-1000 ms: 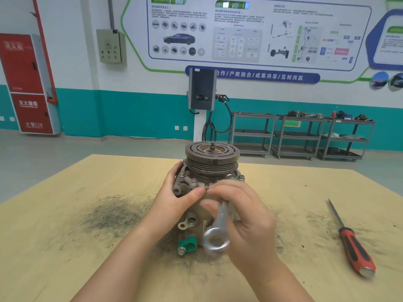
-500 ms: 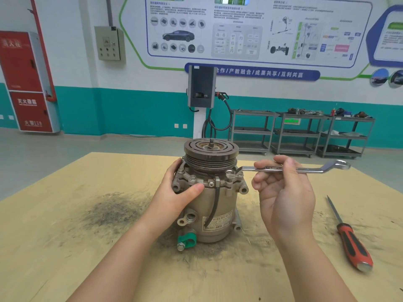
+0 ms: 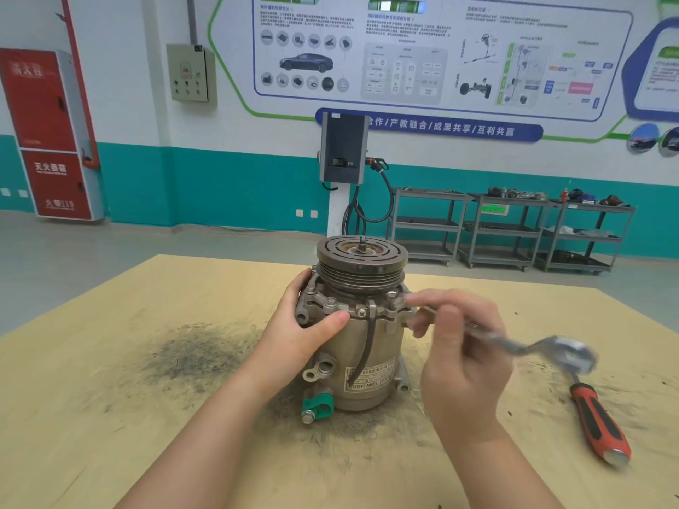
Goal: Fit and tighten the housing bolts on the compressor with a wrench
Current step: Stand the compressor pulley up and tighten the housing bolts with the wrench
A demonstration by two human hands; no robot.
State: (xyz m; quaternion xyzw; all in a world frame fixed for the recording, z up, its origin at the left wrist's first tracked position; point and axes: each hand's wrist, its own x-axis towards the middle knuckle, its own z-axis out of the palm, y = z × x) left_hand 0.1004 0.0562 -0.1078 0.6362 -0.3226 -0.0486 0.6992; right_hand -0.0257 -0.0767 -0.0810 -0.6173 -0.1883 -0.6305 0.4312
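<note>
The compressor (image 3: pixel 362 347) stands upright on the wooden table (image 3: pixel 110 416), its grooved pulley on top. Several housing bolts (image 3: pixel 329 302) sit in the flange below the pulley. My left hand (image 3: pixel 305 328) grips the left side of the housing, thumb across the front. My right hand (image 3: pixel 459 347) holds a silver ring wrench (image 3: pixel 532 347) by its shank. The wrench's near end reaches a bolt at the flange's right side; its free ring end is blurred and points right and toward me.
A screwdriver (image 3: pixel 597 420) with a red and black handle lies on the table at the right. Dark metal filings are spread on the table left of and around the compressor. Grey shelf carts (image 3: pixel 507 229) and a charging post (image 3: pixel 343 170) stand by the far wall.
The wrench swung from pointing at me to level on the right, and now its free end comes down toward me. My left hand has stayed on the housing.
</note>
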